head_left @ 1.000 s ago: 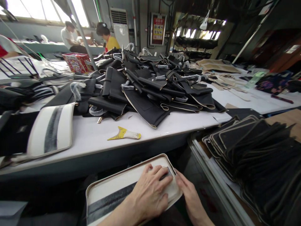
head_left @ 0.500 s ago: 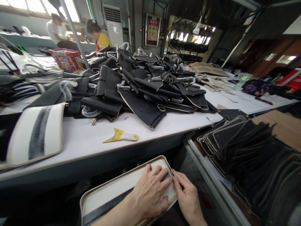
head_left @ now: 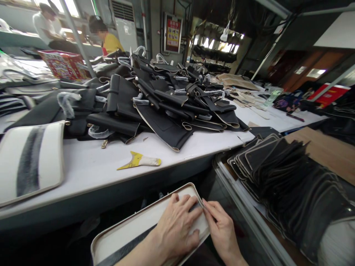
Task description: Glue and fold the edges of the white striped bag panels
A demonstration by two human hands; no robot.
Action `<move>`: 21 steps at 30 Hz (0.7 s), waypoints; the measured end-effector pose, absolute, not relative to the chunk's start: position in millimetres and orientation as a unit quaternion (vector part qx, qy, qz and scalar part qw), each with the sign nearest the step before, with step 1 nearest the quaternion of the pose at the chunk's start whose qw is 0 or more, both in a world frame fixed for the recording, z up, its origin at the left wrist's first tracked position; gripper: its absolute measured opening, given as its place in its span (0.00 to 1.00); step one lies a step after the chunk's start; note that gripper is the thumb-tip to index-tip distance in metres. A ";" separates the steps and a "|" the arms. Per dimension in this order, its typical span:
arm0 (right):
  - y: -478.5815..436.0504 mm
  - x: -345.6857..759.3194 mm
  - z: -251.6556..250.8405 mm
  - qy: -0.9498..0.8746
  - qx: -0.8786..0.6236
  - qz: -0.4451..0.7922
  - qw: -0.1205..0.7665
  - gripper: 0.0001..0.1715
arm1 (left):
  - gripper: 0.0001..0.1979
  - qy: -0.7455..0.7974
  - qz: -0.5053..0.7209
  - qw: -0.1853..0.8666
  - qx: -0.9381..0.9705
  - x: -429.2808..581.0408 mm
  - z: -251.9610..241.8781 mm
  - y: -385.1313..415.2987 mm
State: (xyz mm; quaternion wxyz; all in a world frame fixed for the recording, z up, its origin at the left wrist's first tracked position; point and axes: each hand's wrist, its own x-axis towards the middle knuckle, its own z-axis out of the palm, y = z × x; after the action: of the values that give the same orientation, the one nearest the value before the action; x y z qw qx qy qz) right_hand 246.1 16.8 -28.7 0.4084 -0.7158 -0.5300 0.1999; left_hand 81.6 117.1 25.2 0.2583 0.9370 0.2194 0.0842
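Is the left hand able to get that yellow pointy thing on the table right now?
Probably yes: the yellow pointy thing lies uncovered near the front of the table, and the way looks free. The left hand rests on the striped panel, though, so it would likely need to lift off first.

On the table [head_left: 85, 162], bag pieces [head_left: 158, 99] are lying behind a tool [head_left: 141, 160], a panel [head_left: 52, 162] resting leftward; before the table, under the worker's left hand [head_left: 179, 221], a second panel [head_left: 138, 223] is sitting left of stacked sheets [head_left: 277, 162].
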 end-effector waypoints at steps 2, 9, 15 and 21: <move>17.2 246.7 -26.3 -0.539 -0.710 0.204 0.404 0.18 | 0.16 0.222 0.087 0.258 0.936 81.7 24.4 116.5; 16.3 248.2 -20.2 -0.546 -0.705 0.229 0.391 0.18 | 0.21 0.231 0.100 0.268 0.930 81.1 19.9 114.7; 14.8 250.8 -22.3 -0.551 -0.709 0.213 0.384 0.18 | 0.23 0.237 0.100 0.264 0.930 82.4 15.7 114.5; 16.5 258.4 -8.9 -0.671 -0.663 0.176 0.281 0.20 | 0.23 0.241 0.094 0.267 0.928 87.0 15.9 112.4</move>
State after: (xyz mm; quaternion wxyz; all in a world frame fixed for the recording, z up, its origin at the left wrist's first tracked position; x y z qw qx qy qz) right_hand 258.4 16.5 -8.9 0.2806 -0.6635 -0.6709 0.1757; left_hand 87.0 112.4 15.9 0.2670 0.9282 0.2412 0.0942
